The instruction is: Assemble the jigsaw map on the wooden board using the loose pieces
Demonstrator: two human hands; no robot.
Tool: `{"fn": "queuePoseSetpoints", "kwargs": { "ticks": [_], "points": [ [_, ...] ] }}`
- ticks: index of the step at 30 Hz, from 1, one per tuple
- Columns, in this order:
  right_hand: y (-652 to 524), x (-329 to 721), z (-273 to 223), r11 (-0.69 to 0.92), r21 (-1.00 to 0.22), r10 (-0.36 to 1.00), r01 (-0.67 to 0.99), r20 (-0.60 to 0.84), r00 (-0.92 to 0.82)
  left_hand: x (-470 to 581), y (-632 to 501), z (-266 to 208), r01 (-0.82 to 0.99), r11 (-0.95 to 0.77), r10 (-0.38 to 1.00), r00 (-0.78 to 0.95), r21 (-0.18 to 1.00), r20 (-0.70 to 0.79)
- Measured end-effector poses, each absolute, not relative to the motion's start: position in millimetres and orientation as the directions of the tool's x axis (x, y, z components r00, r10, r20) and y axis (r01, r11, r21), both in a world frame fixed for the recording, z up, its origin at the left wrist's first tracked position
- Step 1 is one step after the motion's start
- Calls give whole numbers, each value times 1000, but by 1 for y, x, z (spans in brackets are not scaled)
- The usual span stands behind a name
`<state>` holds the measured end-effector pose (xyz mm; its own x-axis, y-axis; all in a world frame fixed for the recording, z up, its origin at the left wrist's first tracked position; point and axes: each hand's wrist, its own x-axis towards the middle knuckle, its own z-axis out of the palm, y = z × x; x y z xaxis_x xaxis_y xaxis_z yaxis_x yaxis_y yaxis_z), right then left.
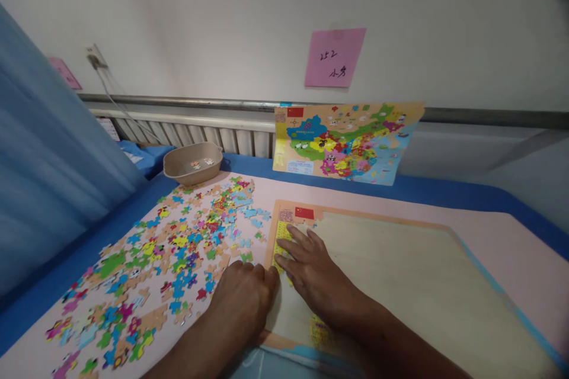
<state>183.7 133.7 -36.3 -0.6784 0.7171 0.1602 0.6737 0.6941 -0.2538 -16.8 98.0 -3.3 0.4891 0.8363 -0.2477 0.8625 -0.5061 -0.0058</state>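
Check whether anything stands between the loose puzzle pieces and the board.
Your left hand partly blocks the way at the left edge of the board; farther up, nothing visible stands between it and the loose pieces.

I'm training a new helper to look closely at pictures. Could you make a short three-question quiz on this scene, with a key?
1. What lies inside the basin?
2. True or false: the right hand is at the far right edge of the puzzle board.
3. What colour is the note on the wall above the map sheet? a) green b) pink c) black

Key:
1. Puzzle pieces.
2. False; it is at the board's left side.
3. b
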Motion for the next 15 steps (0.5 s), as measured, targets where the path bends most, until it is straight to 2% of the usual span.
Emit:
{"fn": "queuePoseSetpoints", "kwargs": {
  "ticks": [5, 10, 15],
  "points": [
    [134, 184, -32, 684, -259, 728, 682, 178, -662, -18, 99, -4, 870, -494, 843, 481, 7, -241],
    [134, 191, -25, 734, -259, 678, 627, 243, -693, -17, 99, 6, 876, -481, 832, 469, 35, -295],
    [134, 194, -30, 744, -248, 668, 620, 245, -703, -16, 99, 9, 887, -461, 843, 450, 36, -294]
  ]
}}
